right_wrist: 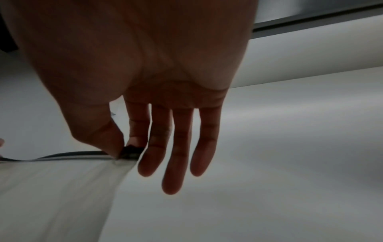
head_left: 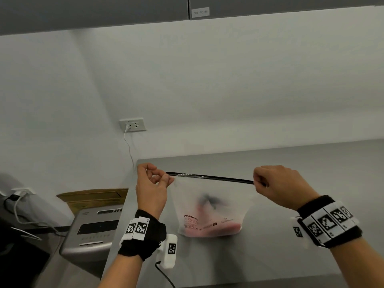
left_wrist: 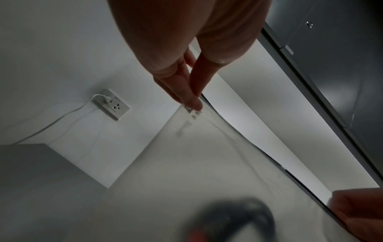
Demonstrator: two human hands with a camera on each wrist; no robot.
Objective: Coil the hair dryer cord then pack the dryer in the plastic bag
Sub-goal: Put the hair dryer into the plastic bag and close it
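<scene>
A frosted plastic bag [head_left: 209,204] with a black zip strip [head_left: 209,177] along its top hangs upright above the grey counter [head_left: 270,256]. Through it shows the pink hair dryer [head_left: 209,227] with its dark cord [head_left: 209,199] bunched above. My left hand [head_left: 166,180] pinches the bag's top left corner. My right hand [head_left: 258,182] pinches the right end of the strip. In the left wrist view, thumb and finger of that left hand [left_wrist: 192,99] nip the bag's edge [left_wrist: 207,147], and the cord [left_wrist: 238,219] is a blur. In the right wrist view my right hand [right_wrist: 122,152] pinches the strip [right_wrist: 72,154], its other fingers hanging straight.
A wall socket [head_left: 133,124] with a white cable plugged in sits behind the counter's left corner. Left of the counter, lower down, stand a grey machine [head_left: 93,229] and a cardboard box [head_left: 93,197]. Grey cabinets [head_left: 187,7] hang overhead.
</scene>
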